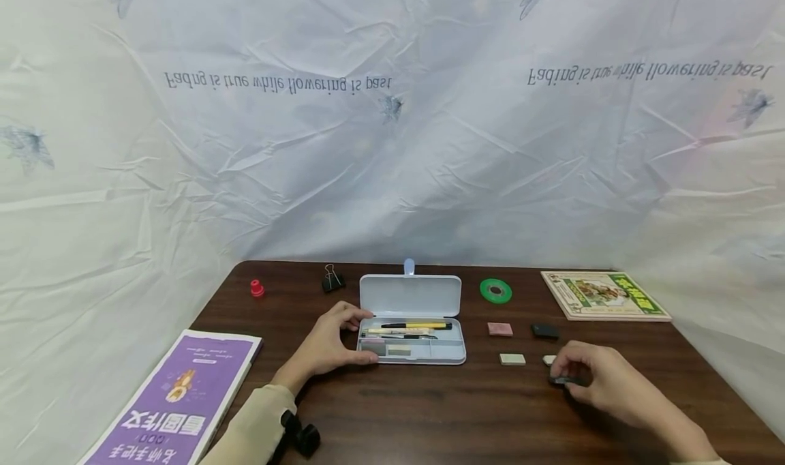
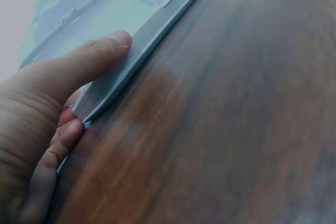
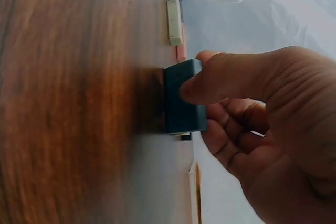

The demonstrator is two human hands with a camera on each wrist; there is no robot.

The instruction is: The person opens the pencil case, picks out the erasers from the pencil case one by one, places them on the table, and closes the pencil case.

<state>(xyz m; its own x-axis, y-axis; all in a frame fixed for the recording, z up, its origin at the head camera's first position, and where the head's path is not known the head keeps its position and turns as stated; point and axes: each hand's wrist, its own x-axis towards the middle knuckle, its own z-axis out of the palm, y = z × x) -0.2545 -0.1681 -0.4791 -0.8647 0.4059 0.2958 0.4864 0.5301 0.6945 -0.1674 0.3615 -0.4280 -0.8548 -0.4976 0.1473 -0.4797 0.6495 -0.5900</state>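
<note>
My left hand (image 1: 328,341) holds the left end of a pale pencil case (image 1: 449,351), thumb on the front wall and fingers round the far corner. The case's lid stands raised at the back. Inside lie a few pens (image 1: 407,326) and, in the front compartments, a grey-pink eraser (image 1: 373,347) and a pale one (image 1: 399,350). To the right, my right hand (image 1: 607,383) pinches a dark eraser (image 3: 178,111) between thumb and fingers, close over the table. A white eraser (image 1: 548,360), partly hidden, lies just behind those fingers.
A pink eraser (image 1: 499,329), a pale green eraser (image 1: 512,359) and a black eraser (image 1: 545,331) lie right of the case. Farther back are a green ring-shaped roll (image 1: 495,290), a binder clip (image 1: 332,281) and a red piece (image 1: 257,288). Books (image 1: 604,296) (image 1: 184,390) flank the table.
</note>
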